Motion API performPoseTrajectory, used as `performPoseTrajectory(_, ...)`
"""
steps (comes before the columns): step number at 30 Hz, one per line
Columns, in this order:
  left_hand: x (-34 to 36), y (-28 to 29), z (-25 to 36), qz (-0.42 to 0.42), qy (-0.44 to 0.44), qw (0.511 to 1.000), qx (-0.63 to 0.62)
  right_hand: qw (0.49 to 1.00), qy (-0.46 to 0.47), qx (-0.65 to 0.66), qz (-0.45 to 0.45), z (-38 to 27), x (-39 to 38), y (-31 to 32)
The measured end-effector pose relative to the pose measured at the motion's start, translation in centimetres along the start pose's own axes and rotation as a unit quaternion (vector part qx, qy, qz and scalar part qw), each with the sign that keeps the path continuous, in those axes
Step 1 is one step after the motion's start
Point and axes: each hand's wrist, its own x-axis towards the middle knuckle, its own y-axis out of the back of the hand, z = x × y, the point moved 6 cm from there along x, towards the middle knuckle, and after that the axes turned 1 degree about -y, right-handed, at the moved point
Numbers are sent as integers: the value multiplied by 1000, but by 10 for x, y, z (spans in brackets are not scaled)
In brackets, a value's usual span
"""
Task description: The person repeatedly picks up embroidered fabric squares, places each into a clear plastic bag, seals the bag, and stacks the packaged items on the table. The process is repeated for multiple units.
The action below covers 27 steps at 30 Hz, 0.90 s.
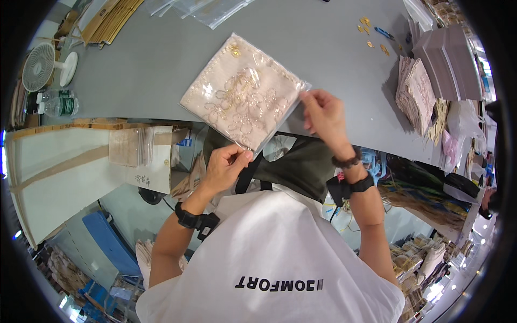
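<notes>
Nearest, the person's left hand (226,168) has thumb and forefinger closed on the near corner of a pale-pink square cloth packet in glossy clear plastic (242,99). The right hand (327,116) pinches its right corner, the other fingers loosely curled. Gripping two corners probably keeps the slippery plastic taut. The packet lies over a flat grey table (145,70), its near corner overhanging the near edge. Its underside is hidden; whether the plastic is sealed cannot be told. Farther right stands a stack of folded pale-pink cloths (417,97), perhaps kept within reach. Beyond lie gold-coloured pieces (370,44), too small to make out; far left of centre, flat clear plastic bags (215,12) are cut off by the upper rim.
</notes>
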Motion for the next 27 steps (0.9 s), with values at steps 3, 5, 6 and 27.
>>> performPoseTrajectory(3, -5, 11, -9, -83, 104, 987, -91, 993, 28, -105, -42, 1, 5, 9)
performPoseTrajectory(5, -6, 32, -6, -15, 31, 987, -157, 979, 60, -168, -103, 0, -1, 3)
performPoseTrajectory(6, -6, 37, -15, 28, 38, 969, -242, 967, 75, -195, -147, 0, -8, -6)
performPoseTrajectory(27, -138, 413, -246, 585, 140, 788, 131, 969, 8, -158, -191, 21, -41, -16)
